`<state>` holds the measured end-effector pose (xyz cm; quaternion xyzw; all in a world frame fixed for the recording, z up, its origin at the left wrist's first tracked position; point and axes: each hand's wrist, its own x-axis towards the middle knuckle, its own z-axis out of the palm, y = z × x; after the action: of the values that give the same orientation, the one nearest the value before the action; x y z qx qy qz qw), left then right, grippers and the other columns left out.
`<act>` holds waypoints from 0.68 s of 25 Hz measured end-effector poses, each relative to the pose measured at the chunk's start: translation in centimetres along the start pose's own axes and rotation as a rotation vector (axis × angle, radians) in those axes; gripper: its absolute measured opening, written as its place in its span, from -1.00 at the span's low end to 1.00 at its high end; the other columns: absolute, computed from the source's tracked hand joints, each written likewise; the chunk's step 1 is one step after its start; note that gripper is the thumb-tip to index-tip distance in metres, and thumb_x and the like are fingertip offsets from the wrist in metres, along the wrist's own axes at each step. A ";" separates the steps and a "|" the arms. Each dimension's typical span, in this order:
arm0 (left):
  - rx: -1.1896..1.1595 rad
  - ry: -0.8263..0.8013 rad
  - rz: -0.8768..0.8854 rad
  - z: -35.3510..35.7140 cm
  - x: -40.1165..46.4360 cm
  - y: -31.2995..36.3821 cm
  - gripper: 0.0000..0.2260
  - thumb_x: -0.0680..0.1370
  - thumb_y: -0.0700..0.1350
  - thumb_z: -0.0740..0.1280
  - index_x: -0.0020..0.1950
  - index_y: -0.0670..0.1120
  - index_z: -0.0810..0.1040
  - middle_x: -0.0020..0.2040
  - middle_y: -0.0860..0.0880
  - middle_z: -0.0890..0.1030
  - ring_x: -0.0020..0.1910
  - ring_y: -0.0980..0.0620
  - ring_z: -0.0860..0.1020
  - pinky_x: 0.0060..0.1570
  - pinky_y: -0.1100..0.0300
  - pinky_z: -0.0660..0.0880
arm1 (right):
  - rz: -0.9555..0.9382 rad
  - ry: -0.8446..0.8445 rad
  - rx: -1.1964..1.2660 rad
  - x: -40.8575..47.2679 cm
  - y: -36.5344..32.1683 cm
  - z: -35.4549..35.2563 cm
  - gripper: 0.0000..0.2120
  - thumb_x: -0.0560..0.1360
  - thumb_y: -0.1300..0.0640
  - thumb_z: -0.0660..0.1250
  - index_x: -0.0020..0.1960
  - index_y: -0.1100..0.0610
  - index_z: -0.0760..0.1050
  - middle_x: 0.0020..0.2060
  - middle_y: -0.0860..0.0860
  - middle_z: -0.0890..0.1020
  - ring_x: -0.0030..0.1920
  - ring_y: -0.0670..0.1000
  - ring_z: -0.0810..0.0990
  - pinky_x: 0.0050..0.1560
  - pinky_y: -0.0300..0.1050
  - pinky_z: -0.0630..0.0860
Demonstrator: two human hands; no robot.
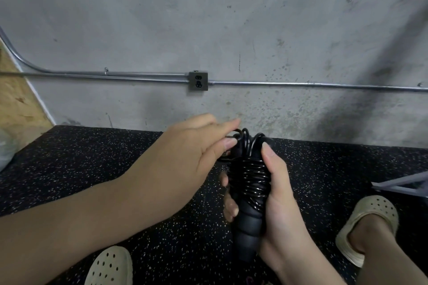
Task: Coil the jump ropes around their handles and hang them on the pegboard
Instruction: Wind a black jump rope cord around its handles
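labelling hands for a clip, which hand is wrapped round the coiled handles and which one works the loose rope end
The right hand grips the coiled handles; the left hand pinches the rope loops at the top.

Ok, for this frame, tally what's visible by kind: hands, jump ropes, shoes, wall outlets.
Hands: 2, left hand and right hand
Jump ropes: 1, black jump rope, coiled round its handles
Shoes: 2, left clog and right clog
Wall outlets: 1, outlet
Total: 6

A black rubber floor (92,169) flecked with white meets a concrete wall at twelve o'clock. Two beige perforated clogs stand on it, one at seven o'clock (110,266), one at four o'clock (368,222).
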<state>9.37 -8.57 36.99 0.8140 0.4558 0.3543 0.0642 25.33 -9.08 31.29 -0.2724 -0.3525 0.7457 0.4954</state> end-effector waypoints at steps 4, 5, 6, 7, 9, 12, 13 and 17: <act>0.092 -0.022 0.041 -0.1 0.2 -0.3 -0.59 0.66 0.12 0.15 0.42 0.05 0.58 -0.16 0.21 0.50 -0.15 0.18 0.53 -0.10 0.22 0.46 | -0.041 0.017 -0.080 0.0 0.3 0.1 -0.48 0.35 -0.37 0.33 -0.03 0.07 0.63 -0.25 0.20 0.59 -0.53 0.06 0.41 -0.52 -0.20 0.35; 0.114 -0.027 0.063 -0.2 0.2 -0.3 -0.58 0.66 0.12 0.13 0.41 0.03 0.59 -0.16 0.20 0.50 -0.17 0.17 0.52 -0.12 0.20 0.47 | -0.049 0.016 -0.085 -0.1 0.3 0.1 -0.47 0.33 -0.38 0.33 -0.04 0.06 0.64 -0.25 0.20 0.60 -0.53 0.06 0.41 -0.52 -0.20 0.35; 0.135 -0.033 0.086 -0.3 0.2 -0.2 -0.57 0.66 0.11 0.11 0.40 0.01 0.60 -0.17 0.18 0.51 -0.19 0.16 0.52 -0.15 0.18 0.47 | -0.055 0.013 -0.085 -0.1 0.3 0.1 -0.48 0.33 -0.38 0.32 -0.07 0.06 0.64 -0.25 0.20 0.60 -0.53 0.06 0.41 -0.52 -0.20 0.35; 0.152 -0.038 0.108 -0.4 0.2 -0.2 -0.56 0.66 0.10 0.10 0.39 -0.01 0.61 -0.17 0.16 0.53 -0.20 0.15 0.52 -0.16 0.17 0.47 | -0.062 0.005 -0.081 -0.1 0.3 0.1 -0.50 0.33 -0.38 0.32 -0.09 0.05 0.63 -0.25 0.20 0.59 -0.53 0.06 0.41 -0.52 -0.20 0.35; 0.169 -0.030 0.131 -0.6 0.1 -0.1 -0.57 0.67 0.07 0.11 0.39 -0.03 0.61 -0.17 0.14 0.54 -0.22 0.16 0.50 -0.16 0.18 0.45 | -0.069 -0.016 -0.089 -0.1 0.4 0.2 -0.49 0.34 -0.37 0.32 -0.08 0.07 0.63 -0.25 0.21 0.59 -0.53 0.06 0.41 -0.52 -0.19 0.35; 0.236 0.000 0.173 -0.8 -0.1 -0.1 -0.60 0.67 0.02 0.14 0.36 -0.10 0.62 -0.20 0.13 0.54 -0.24 0.16 0.45 -0.19 0.20 0.43 | -0.063 -0.033 -0.143 -0.1 0.8 0.2 -0.44 0.36 -0.37 0.34 -0.03 0.13 0.63 -0.23 0.23 0.60 -0.51 0.07 0.42 -0.45 -0.12 0.36; 0.283 0.002 0.198 -0.9 -0.2 -0.2 -0.59 0.66 0.02 0.14 0.38 -0.11 0.60 -0.22 0.13 0.53 -0.26 0.15 0.44 -0.24 0.21 0.44 | -0.059 -0.028 -0.169 -0.1 0.8 0.1 -0.40 0.36 -0.37 0.34 -0.02 0.17 0.62 -0.22 0.24 0.61 -0.50 0.08 0.43 -0.43 -0.11 0.37; 0.486 -0.048 0.275 -1.3 -0.3 0.0 -0.50 0.65 0.05 0.12 0.56 -0.11 0.33 -0.33 0.10 0.49 -0.38 0.09 0.44 -0.43 0.15 0.48 | -0.055 -0.019 -0.274 -0.1 0.5 -0.4 -0.26 0.36 -0.36 0.35 0.10 0.32 0.53 -0.22 0.25 0.63 -0.47 0.09 0.46 -0.43 -0.14 0.41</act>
<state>8.45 -9.03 37.76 0.8678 0.4111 0.2205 -0.1710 25.37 -9.22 30.62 -0.3207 -0.4631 0.6794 0.4703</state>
